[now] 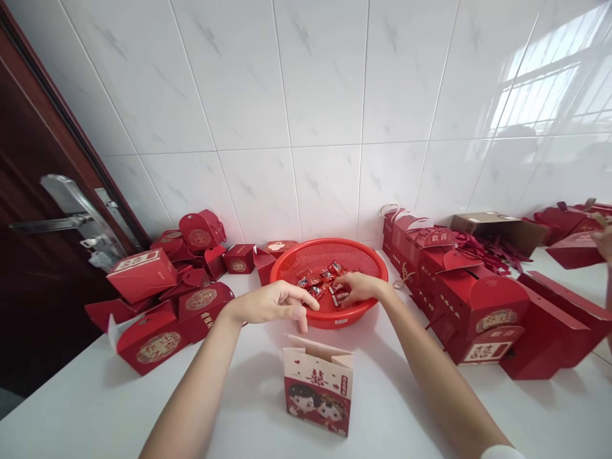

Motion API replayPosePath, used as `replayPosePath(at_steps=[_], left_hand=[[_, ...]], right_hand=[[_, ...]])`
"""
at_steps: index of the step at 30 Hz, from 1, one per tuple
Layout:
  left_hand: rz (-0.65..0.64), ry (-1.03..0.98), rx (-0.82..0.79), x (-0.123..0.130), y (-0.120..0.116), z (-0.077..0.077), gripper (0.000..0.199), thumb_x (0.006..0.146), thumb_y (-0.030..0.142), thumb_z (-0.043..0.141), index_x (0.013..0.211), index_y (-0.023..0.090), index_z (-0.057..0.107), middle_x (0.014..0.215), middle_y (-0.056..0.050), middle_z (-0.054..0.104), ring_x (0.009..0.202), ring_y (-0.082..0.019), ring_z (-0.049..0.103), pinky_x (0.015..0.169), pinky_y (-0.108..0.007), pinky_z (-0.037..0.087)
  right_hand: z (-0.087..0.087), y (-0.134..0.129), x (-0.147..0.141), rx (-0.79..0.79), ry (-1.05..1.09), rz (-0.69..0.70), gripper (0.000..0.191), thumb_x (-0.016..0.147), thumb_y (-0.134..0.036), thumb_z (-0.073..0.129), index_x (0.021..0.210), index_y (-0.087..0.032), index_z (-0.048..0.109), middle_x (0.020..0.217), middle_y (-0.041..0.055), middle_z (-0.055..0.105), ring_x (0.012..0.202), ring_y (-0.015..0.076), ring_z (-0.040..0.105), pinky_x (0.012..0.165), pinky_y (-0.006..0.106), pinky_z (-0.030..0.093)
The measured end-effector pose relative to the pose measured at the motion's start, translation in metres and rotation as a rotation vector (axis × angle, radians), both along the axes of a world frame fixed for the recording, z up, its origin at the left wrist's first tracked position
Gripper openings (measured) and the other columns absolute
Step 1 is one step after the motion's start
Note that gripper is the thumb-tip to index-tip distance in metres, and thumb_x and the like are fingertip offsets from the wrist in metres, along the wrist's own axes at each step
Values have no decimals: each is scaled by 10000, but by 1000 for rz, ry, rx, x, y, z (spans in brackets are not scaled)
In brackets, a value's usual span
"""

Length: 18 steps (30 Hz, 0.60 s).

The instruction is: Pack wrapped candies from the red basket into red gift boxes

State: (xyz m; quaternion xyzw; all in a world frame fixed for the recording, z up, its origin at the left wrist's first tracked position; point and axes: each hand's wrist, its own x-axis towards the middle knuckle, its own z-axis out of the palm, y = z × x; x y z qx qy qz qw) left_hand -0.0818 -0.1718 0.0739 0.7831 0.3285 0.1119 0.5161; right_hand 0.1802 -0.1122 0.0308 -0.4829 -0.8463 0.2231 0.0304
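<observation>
Fingers of my right hand [361, 288] are curled down into the candies [324, 285] mid-frame in the red basket [368, 258], maybe pinching one, can't tell. Left hand [275, 303] hovers loosely open at the rim, nearer the open paper bag [318, 384] just below.

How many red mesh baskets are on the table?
1: the red mesh basket sits mid-table by the wall, holding wrapped candies; right hand inside, left hand at its rim.
</observation>
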Motion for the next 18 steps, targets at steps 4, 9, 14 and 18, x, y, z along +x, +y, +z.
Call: replayPosePath(at_steps=[4,9,14,18], left_hand=[[148,-72,94,3,15,-13,498,829,598,691,1079,168,714,882,-94,783,878,-215,719,869,-346,526],[261,39,214,9,44,-33,481,789,547,701,1067,154,701,976,-100,766,864,-217,702,839,-344,534],[117,464,265,25,75,-39,487,750,488,699,1139,196,703,1014,-81,769,924,-250,703,799,-305,520],[21,843,386,44,86,-39,561,661,459,762,1155,200,705,1152,-125,738,1025,-323,678,783,-331,508]], right_hand=[[-7,9,-8,-93,-167,36,606,637,-123,749,1217,-298,722,1249,64,703,1116,310,677,852,332,545],[-9,8,-12,-102,-222,47,567,645,-73,665,1167,-281,744,1212,82,709,1109,318,675,853,359,539],[-8,5,-14,-109,-256,51,408,653,-82,675,1018,-240,769,1119,83,732,1014,305,699,749,325,540],[-5,3,-15,-87,-248,48,487,701,-153,706,1181,-235,710,1190,84,716,1058,276,688,793,298,533]])
